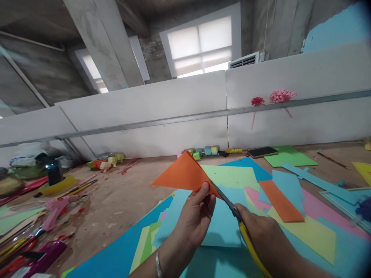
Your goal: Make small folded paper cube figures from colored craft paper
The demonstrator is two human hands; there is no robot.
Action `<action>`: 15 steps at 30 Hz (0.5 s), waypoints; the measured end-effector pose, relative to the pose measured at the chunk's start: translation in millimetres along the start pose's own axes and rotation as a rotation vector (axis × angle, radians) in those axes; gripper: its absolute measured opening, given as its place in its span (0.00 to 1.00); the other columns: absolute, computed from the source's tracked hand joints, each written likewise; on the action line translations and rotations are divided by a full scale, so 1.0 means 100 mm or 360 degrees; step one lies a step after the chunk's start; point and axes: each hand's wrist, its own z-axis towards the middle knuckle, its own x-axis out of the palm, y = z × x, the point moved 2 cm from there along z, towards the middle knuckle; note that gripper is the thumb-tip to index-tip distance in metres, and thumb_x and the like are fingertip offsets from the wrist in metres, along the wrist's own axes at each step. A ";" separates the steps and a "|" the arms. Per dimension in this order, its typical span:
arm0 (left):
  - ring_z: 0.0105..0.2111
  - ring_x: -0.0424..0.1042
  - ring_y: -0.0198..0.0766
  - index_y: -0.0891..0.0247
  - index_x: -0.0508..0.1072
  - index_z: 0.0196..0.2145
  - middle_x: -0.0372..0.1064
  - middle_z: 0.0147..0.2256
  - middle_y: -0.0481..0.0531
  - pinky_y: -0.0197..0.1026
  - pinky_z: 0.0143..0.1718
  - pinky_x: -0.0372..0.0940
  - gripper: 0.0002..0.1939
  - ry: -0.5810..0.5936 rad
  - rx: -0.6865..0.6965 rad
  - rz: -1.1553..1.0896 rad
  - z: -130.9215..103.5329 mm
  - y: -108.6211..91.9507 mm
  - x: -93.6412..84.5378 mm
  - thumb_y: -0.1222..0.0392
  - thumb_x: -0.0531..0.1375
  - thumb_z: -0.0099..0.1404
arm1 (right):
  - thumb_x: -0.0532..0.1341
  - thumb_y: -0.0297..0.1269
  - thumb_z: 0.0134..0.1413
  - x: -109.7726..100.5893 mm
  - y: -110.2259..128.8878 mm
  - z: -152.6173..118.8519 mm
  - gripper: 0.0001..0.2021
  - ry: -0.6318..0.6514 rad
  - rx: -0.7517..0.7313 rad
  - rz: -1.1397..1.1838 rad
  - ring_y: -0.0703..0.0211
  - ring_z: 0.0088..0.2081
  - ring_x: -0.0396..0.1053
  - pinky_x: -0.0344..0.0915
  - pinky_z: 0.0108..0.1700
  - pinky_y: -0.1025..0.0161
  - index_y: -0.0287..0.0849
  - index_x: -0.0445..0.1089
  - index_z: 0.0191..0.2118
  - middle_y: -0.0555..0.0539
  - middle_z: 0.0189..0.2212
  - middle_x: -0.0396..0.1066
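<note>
A folded orange paper triangle [181, 172] is pinched between the thumb and fingers of my left hand [199, 210], near its lower right corner. My right hand [261, 231] is wrapped round yellow-handled scissors [245, 233]. The dark blades reach up and left, lying along the right edge of the triangle beside my left thumb. Beneath both hands are stacked coloured sheets, with a light blue sheet [224, 231] on top. To the right of the scissors rests an orange paper strip [281, 200].
A pink glue gun [55, 210], a purple tool [48, 256] and pencils lie at the left. Small paper blocks [207, 150] and a phone [263, 152] sit near the white partition [156, 135]. Blue, pink and yellow papers spread over the right side.
</note>
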 end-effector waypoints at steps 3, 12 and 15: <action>0.20 0.73 0.27 0.72 0.73 0.27 0.73 0.25 0.49 0.28 0.20 0.72 0.11 -0.0013 -0.0013 -0.0002 0.00 0.00 0.00 0.75 0.57 0.67 | 0.44 0.21 0.57 0.00 0.00 0.00 0.16 0.0008 -0.0008 -0.0006 0.61 0.14 0.69 0.59 0.17 0.65 0.30 0.67 0.43 0.50 0.18 0.72; 0.17 0.69 0.25 0.72 0.72 0.27 0.71 0.23 0.47 0.25 0.16 0.67 0.10 -0.0016 0.0010 0.0020 0.02 -0.02 -0.02 0.74 0.58 0.67 | 0.47 0.26 0.58 0.03 -0.09 -0.02 0.20 0.0314 0.0245 0.0261 0.54 0.27 0.77 0.72 0.26 0.63 0.28 0.69 0.52 0.41 0.29 0.78; 0.18 0.70 0.25 0.72 0.72 0.28 0.71 0.24 0.47 0.25 0.17 0.68 0.09 0.0014 0.0017 0.0054 0.04 0.00 -0.03 0.74 0.58 0.67 | 0.47 0.26 0.57 0.07 -0.12 -0.04 0.24 0.0472 0.0326 0.0283 0.51 0.32 0.78 0.74 0.31 0.61 0.27 0.65 0.58 0.36 0.36 0.79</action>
